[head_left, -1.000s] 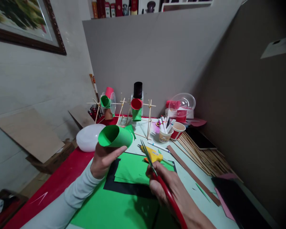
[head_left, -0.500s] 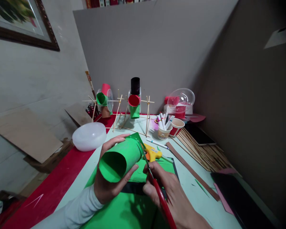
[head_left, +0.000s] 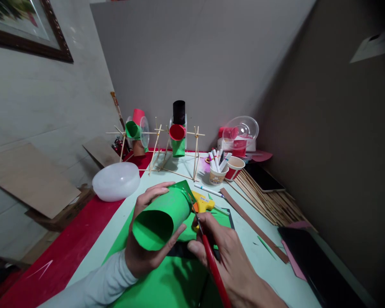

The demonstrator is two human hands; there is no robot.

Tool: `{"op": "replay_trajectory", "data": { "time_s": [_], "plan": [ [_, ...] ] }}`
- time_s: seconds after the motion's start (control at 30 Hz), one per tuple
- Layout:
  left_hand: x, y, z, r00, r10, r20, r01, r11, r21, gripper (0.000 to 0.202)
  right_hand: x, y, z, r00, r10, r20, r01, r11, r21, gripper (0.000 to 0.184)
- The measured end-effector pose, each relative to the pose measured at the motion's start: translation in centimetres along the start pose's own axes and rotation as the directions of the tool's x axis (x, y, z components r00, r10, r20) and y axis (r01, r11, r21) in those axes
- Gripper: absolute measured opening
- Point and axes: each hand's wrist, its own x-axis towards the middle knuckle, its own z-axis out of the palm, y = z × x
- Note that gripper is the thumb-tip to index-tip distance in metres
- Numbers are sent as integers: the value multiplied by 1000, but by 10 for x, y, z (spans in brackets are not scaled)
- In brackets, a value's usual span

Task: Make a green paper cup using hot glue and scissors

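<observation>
My left hand [head_left: 141,252] is wrapped round a green paper tube [head_left: 167,208], fingers behind it and thumb along its lower side. The tube's open end faces me on the left, and a pointed flap of green paper stands at its far end. My right hand [head_left: 223,248] grips red-handled scissors [head_left: 211,259] close to the blades. The blade tips reach the tube's far rim beside the flap; whether they are spread I cannot tell. Behind the blades lies a yellow hot glue gun [head_left: 202,204]. Green paper sheets [head_left: 167,282] lie under both hands.
Two stick frames [head_left: 195,156] with paper tubes stand at the back. A white bowl [head_left: 116,182] is on the left. To the right are a cup of markers [head_left: 218,175], a red-and-white cup [head_left: 234,169], a brown strip [head_left: 253,224], wooden sticks [head_left: 259,199] and a black device [head_left: 317,265].
The view has shifted slightly. The tube is tipped a little more towards me, and the scissors sit marginally lower against its rim. Both hands keep their grips.
</observation>
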Motion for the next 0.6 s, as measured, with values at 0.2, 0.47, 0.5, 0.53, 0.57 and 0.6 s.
{"op": "replay_trajectory", "data": {
  "time_s": [0.2,0.47,0.5,0.53,0.57,0.6],
  "plan": [
    [-2,-4,-1,1000,1,21,-2,1000,20,60,0,-2,0,1000,-10,-15,10,1000,-3,16],
    [-6,-8,-1,1000,4,26,-4,1000,-14,61,0,-2,1,1000,2,-16,-3,1000,-26,22],
    [-6,-8,-1,1000,3,26,-3,1000,-14,61,0,-1,1,1000,5,-16,-5,999,-39,22],
    [-6,-8,-1,1000,3,26,-3,1000,-13,61,0,0,1,1000,5,-19,-6,999,-54,22],
    [-5,-9,-1,1000,2,30,-1,1000,-12,61,-1,0,1,1000,3,-23,-4,998,-70,22],
    [-5,-9,-1,999,6,33,-6,1000,-10,61,-1,1,1,1000,-1,-26,-1,996,-86,23]
  ]
}}
